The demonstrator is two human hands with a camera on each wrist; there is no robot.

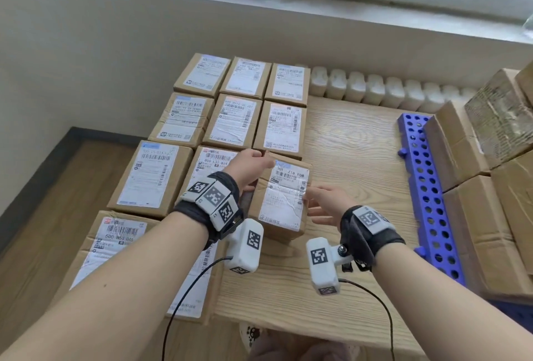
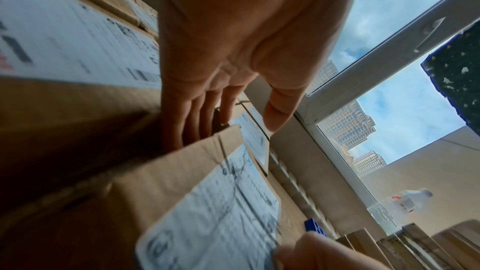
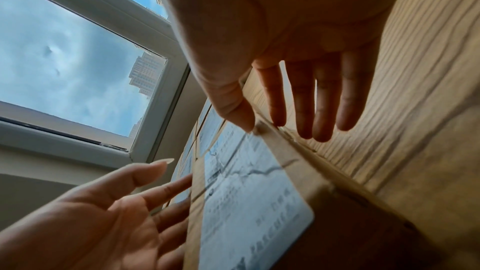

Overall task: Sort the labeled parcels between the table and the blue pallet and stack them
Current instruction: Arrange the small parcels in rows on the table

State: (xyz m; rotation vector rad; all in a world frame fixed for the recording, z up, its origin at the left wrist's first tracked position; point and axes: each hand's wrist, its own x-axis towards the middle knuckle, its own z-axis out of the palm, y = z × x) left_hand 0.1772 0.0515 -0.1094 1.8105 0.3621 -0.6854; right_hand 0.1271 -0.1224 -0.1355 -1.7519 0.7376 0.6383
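Cardboard parcels with white labels lie in rows over the left part of the tabletop, some overhanging its left edge. One parcel sits at the right end of the third row, slightly skewed, label up, its long axis running from the near edge toward the window. The left hand lies at this parcel's far left corner with straight fingers slipped down between it and the neighbouring parcel; the thumb is raised over the top. The right hand is spread and relaxed at the parcel's right side, fingers extended, thumb at the top edge; firm contact cannot be confirmed. Neither hand grips anything. The parcel therefore lies between both hands, about equally near each. Further right, the blue pallet runs along the tabletop's right edge, bearing larger boxes.
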